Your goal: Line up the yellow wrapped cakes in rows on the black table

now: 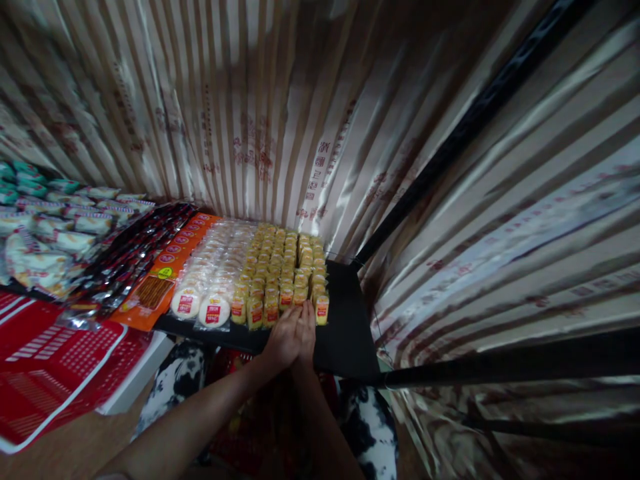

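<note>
Several rows of small yellow snack packets [271,308] with red-and-orange labels stand packed together on a black shelf [340,343]. My left hand [285,339] and my right hand [307,337] are side by side and touching at the front of these rows. Both have their fingers stretched forward, and the fingertips meet the front packets near the right end. One yellow packet [321,310] stands just right of my right hand. Whether anything lies between the palms is hidden.
Left of the yellow packets are round white wrapped crackers [215,311], an orange snack bag [155,287], dark shiny packets [130,253] and white wrapped snacks [75,223]. A red basket [55,360] is at lower left. Pleated curtain [280,133] and a black pole [425,180] border the shelf.
</note>
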Demonstrator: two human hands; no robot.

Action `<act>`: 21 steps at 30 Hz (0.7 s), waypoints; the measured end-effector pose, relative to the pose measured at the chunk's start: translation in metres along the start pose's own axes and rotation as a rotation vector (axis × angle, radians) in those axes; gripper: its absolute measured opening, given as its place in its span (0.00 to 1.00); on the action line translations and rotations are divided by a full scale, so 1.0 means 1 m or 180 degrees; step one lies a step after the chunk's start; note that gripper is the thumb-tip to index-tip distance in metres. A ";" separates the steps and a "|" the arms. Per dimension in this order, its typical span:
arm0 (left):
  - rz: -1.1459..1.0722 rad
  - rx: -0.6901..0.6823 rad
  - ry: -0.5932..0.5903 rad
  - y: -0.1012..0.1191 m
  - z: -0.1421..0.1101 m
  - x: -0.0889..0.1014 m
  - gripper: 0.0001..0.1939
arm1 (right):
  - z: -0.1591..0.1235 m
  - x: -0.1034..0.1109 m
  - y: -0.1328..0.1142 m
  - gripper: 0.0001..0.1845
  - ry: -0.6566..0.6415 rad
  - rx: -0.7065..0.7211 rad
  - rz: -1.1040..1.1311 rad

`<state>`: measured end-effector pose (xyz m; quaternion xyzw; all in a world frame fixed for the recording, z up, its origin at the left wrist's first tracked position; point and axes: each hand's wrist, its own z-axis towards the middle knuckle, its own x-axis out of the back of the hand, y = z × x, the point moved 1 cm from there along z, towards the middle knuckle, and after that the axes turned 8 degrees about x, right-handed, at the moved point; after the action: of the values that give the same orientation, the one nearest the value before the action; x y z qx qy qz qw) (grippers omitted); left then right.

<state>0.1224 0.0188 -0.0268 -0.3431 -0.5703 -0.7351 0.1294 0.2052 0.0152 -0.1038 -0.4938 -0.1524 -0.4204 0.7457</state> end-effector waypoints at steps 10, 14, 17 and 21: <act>-0.0631 0.0112 0.0379 -0.010 -0.005 -0.020 0.24 | 0.006 0.037 -0.021 0.29 0.0435 -0.0870 0.1321; -0.0514 -0.0063 0.0245 -0.008 -0.007 -0.017 0.23 | 0.013 0.056 -0.027 0.30 0.0429 -0.1094 0.1881; -0.0308 -0.0175 0.0200 -0.007 -0.007 -0.017 0.24 | 0.026 0.065 -0.032 0.31 0.0261 -0.1222 0.1955; -0.0097 -0.0360 0.0238 -0.009 -0.004 -0.020 0.23 | 0.051 0.064 -0.034 0.32 0.0069 -0.1280 0.1550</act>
<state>0.1300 0.0139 -0.0471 -0.3135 -0.5277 -0.7803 0.1199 0.2269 0.0237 -0.0184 -0.6489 0.0645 -0.2565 0.7135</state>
